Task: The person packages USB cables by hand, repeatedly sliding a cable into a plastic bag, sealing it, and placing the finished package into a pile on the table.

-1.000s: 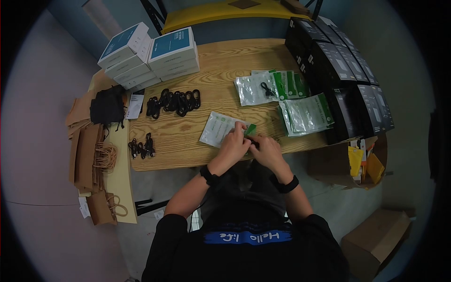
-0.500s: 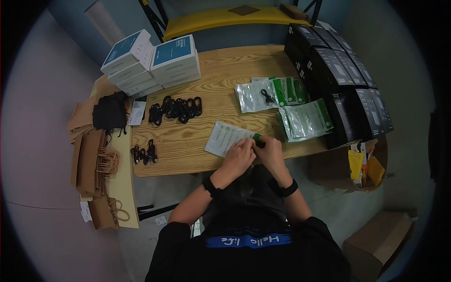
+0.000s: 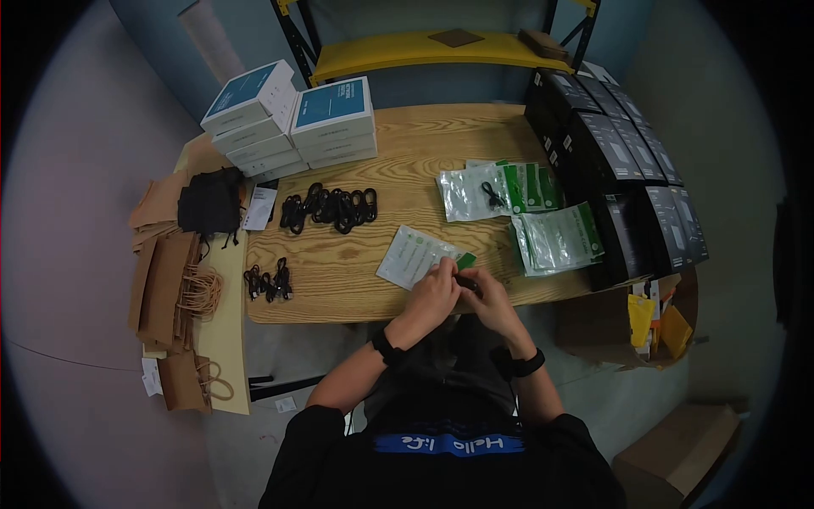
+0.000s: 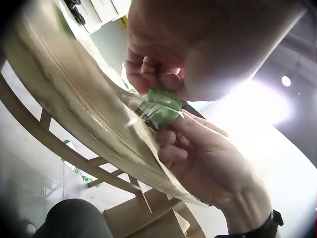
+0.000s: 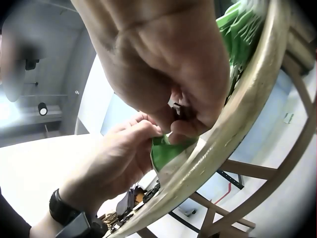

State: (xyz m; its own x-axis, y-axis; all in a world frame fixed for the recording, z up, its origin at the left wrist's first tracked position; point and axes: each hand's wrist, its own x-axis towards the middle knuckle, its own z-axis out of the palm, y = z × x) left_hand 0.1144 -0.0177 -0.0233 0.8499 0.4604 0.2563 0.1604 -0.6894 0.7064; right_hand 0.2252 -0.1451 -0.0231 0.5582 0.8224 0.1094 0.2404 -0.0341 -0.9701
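A clear bag with a green end [image 3: 415, 256] lies at the table's front edge. My left hand [image 3: 433, 295] pinches the bag's green end [image 5: 164, 152], its thumb and fingers at the edge in the right wrist view. Close beside it, my right hand [image 3: 492, 307] holds a small dark item [image 3: 466, 282] between thumb and fingers, right at the green end. In the right wrist view that dark item [image 5: 181, 111] is mostly hidden by the fingers, and I cannot tell its kind.
Coiled black cables [image 3: 329, 209] and shorter cables [image 3: 269, 281] lie left. White-and-blue boxes [image 3: 335, 119] are stacked behind. To the right are more green-ended bags [image 3: 555, 239], one cable atop a bag, and black boxes [image 3: 610, 144]. Brown paper bags [image 3: 161, 288] lie far left.
The head view has tilted up, so the table sits lower. My left fingers have drawn in on the green end, and the dark item shows more between my right fingers.
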